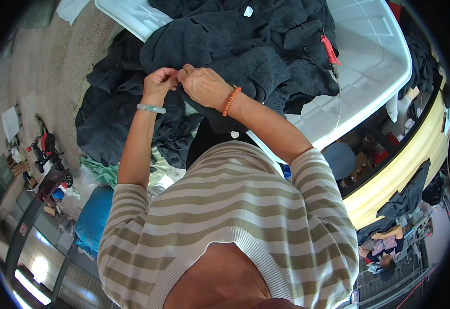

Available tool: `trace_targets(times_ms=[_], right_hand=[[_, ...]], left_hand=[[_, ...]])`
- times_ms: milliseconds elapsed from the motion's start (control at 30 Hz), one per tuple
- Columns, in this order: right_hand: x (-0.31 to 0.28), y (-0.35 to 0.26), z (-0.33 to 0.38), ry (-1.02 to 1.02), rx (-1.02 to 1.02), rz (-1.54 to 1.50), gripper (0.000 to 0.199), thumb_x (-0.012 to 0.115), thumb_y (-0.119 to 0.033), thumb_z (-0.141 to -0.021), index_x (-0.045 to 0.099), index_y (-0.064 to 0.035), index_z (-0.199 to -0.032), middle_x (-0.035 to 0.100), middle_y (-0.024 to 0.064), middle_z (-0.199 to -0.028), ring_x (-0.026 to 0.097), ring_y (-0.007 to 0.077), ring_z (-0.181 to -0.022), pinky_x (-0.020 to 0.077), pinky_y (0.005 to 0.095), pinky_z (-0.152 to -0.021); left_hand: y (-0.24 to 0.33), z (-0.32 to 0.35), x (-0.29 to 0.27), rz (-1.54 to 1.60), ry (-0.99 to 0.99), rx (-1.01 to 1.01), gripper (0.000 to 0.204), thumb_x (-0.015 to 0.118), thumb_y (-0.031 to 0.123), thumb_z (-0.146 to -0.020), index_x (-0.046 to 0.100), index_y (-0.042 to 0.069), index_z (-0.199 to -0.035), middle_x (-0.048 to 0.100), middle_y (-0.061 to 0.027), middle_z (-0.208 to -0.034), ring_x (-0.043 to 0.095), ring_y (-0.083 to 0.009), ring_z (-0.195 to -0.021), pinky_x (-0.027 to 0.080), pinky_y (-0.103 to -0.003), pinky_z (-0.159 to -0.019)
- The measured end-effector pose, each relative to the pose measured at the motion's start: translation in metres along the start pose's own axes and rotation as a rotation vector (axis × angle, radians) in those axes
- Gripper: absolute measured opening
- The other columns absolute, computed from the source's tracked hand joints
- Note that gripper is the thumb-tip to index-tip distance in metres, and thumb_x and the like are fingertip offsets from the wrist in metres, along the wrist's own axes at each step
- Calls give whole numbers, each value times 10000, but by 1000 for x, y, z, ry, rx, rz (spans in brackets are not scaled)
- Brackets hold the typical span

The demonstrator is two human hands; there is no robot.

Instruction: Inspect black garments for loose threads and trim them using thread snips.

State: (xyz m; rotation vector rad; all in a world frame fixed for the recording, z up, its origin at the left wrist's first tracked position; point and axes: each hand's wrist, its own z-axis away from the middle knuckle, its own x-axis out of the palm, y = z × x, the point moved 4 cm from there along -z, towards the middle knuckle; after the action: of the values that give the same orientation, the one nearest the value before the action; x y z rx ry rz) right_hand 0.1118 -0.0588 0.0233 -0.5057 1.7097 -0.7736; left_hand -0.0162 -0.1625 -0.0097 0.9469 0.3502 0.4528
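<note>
A dark grey knit garment (204, 38) lies heaped over a white plastic tub in front of me. At its near left edge my left hand (158, 85) and my right hand (200, 85) meet, fingers pinched close together. Whatever sits between the fingertips is too small or too hidden to make out; the garment's edge runs right beside them. A ribbed part of the knit (271, 67) spreads to the right of my right hand. More dark garments (122, 113) hang in a pile below and left of my left hand.
The white tub (374, 56) extends to the right. A red-handled tool (329, 50) with a cord hangs over the garments. On the right curves a light wooden table (405, 180), with a seated person (387, 244) beyond. A blue bag (93, 219) and a scooter (47, 154) stand left.
</note>
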Motion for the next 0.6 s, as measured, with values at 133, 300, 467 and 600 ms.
trace_targets(times_ms=[133,300,467,600], right_hand=[[-8,-11,4,-18,13,49,127,556,-59,-794,559,11,-900,600,179,-861,645,321,-725,541,376,-625],[-13,-14,2,65,108,22,145,612,-22,-717,557,13,-847,612,188,-818,658,307,-689,545,353,-594],[-3,-10,3,-25,74,79,130,610,-38,-723,587,18,-838,614,185,-837,655,293,-754,544,364,-639],[-4,3,3,12,120,37,151,603,-110,-752,616,13,-840,619,182,-826,657,299,-732,540,372,-645]], left_hand=[[-7,8,-2,145,-26,-110,63,671,35,-850,648,11,-903,642,-22,-798,580,-87,-666,457,-205,-598],[-16,10,-1,341,7,-236,84,671,28,-843,653,14,-924,634,-23,-787,571,-99,-660,458,-218,-599],[-19,9,-7,179,-53,-104,143,671,23,-843,656,-7,-982,658,-38,-837,592,-96,-711,472,-218,-647],[10,32,8,-161,-127,157,335,671,-19,-821,604,-36,-1149,649,-58,-1032,606,-122,-906,482,-255,-840]])
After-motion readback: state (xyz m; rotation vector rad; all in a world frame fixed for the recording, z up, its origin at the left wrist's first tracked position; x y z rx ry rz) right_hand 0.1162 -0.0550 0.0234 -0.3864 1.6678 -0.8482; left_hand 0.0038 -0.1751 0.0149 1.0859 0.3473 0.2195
